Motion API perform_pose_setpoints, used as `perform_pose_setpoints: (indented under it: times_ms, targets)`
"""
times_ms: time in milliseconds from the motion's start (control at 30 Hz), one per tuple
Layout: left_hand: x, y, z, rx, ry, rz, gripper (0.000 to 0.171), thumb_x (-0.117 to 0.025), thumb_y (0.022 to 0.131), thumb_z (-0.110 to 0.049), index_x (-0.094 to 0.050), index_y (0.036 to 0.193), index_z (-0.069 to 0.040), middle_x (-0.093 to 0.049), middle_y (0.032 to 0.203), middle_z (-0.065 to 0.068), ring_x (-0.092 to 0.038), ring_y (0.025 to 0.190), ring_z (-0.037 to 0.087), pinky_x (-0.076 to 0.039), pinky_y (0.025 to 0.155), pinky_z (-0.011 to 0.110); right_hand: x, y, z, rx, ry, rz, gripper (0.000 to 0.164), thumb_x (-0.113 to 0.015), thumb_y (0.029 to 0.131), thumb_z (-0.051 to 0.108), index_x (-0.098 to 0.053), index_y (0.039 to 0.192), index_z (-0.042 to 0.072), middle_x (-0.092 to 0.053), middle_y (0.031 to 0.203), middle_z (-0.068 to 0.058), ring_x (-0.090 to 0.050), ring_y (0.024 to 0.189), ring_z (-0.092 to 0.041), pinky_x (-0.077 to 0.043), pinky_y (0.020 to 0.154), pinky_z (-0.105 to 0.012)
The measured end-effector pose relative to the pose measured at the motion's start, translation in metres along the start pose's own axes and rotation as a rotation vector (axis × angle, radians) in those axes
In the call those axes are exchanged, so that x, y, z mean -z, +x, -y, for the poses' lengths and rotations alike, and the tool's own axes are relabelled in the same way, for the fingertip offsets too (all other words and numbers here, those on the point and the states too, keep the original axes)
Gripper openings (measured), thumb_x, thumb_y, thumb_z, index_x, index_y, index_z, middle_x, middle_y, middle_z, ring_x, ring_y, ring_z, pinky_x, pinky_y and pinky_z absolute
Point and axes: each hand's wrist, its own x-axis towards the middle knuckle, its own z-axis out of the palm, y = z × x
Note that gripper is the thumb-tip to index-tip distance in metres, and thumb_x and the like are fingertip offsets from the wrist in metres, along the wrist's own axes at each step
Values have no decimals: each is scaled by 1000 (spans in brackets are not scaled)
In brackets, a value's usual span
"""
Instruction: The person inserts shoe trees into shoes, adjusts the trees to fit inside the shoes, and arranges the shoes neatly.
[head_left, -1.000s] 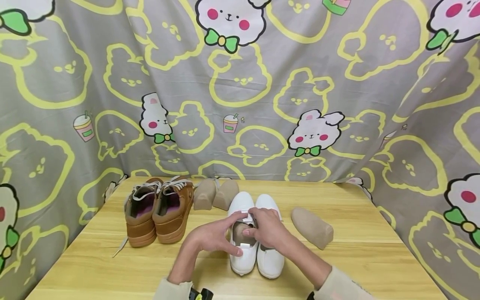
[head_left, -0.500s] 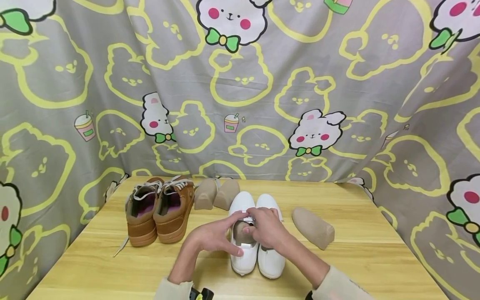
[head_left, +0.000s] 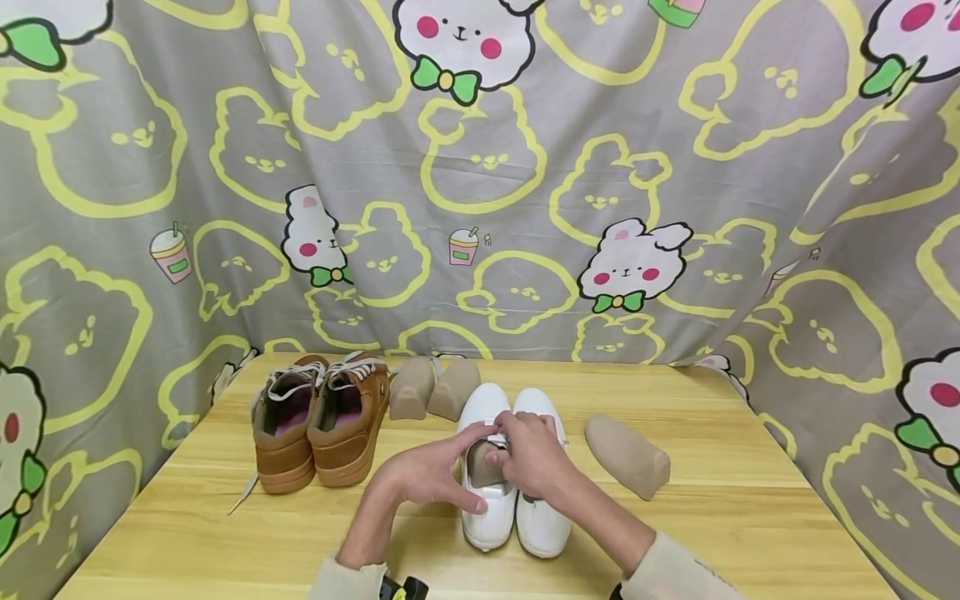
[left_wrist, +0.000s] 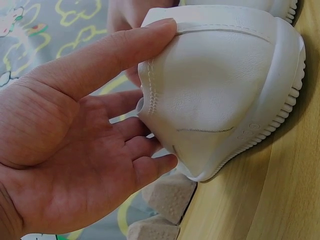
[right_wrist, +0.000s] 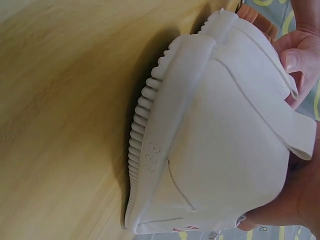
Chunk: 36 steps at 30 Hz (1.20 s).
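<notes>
Near the table's (head_left: 262, 550) front edge, the left hand (head_left: 427, 475) is gripping a white shoe (head_left: 486, 527); the right hand (head_left: 537, 457), grip unclear, is likely seating the insert (head_left: 481, 468), needing firm pressure next.

White shoes (head_left: 487, 523) look smooth and leathery, beige inserts (head_left: 628, 456) matt and rough, the table (head_left: 720, 533) grained wood.

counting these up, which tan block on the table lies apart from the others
The tan block right of the white shoes; the other two blocks sit side by side on the opposite side, beside the brown shoes.
</notes>
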Motion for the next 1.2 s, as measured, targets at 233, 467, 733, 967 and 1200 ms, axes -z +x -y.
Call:
perform_pose_setpoints:
  times_ms: [233, 467, 733, 967, 1200]
  targets:
    - [0, -1, -1, 1, -7, -3, 101, -87, 79, -24, -27, 160, -15, -27, 166, 11, -29, 151, 29, -28, 121, 53, -1, 1, 1, 0, 2, -20, 31, -84, 81, 22, -67, 103, 8, -70, 91, -6, -66, 96, -31, -42, 92, -53]
    - [0, -1, 0, -3, -15, 3, 102, -87, 79, -23, -26, 160, -15, -28, 166, 11, -29, 150, 28, -28, 121, 52, -3, 2, 1, 7, -3, -19, 33, -84, 80, 22, -65, 102, 7, -67, 87, -6, -65, 93, -30, -42, 91, -52]
    - [1, -3, -2, 7, -7, -6, 102, -87, 79, -24, -26, 160, -14, -27, 166, 12, -31, 150, 30, -30, 120, 52, -5, 6, 0, 16, 6, -25, 31, -84, 81, 21, -65, 102, 7, -66, 82, -4, -65, 88, -28, -43, 88, -50]
    - [1, -3, -2, -1, 3, -8, 103, -87, 79, -24, -25, 161, -17, -28, 166, 9, -32, 149, 27, -31, 119, 50, -10, 6, 2, 2, -41, -35, 26, -80, 82, 21, -63, 99, 10, -65, 87, -4, -66, 89, -29, -44, 88, -46]
    - [1, -2, -1, 15, -5, -9, 104, -87, 79, -24, -23, 162, -17, -27, 167, 9, -32, 149, 28, -31, 119, 51, -5, 10, -4, -23, 39, -8, 28, -83, 81, 25, -64, 97, 12, -57, 77, 2, -56, 76, -18, -44, 82, -42]
